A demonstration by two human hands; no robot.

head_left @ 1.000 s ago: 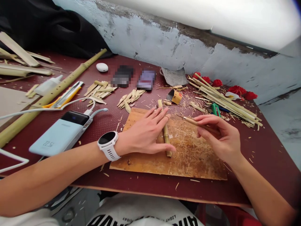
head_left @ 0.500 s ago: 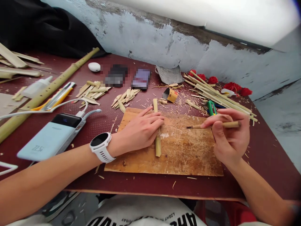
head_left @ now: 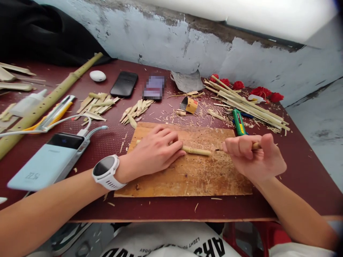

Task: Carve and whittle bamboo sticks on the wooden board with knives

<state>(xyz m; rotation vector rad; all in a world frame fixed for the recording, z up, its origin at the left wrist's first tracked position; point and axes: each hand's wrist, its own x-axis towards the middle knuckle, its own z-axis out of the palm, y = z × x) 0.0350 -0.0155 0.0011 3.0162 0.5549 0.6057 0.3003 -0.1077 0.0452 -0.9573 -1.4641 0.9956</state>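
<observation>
My left hand, with a white watch at the wrist, curls over a bamboo stick and holds it down on the scratched wooden board. The stick lies crosswise, its right end bare and its middle hidden under my fingers. In a fist, my right hand grips a carving knife with a slim wooden handle. Its short dark tip points left, a small gap from the stick's right end. Most of the handle is covered by my fingers.
A green-handled cutter lies just beyond my right hand, near a bundle of bamboo strips. Bamboo slivers and shavings lie behind the board. On the left are a light-blue power bank with cables and a long bamboo flute.
The bamboo stick has turned from pointing away from me to lying crosswise under my left hand. My right hand has changed from a loose pen-like hold to a fist around the knife.
</observation>
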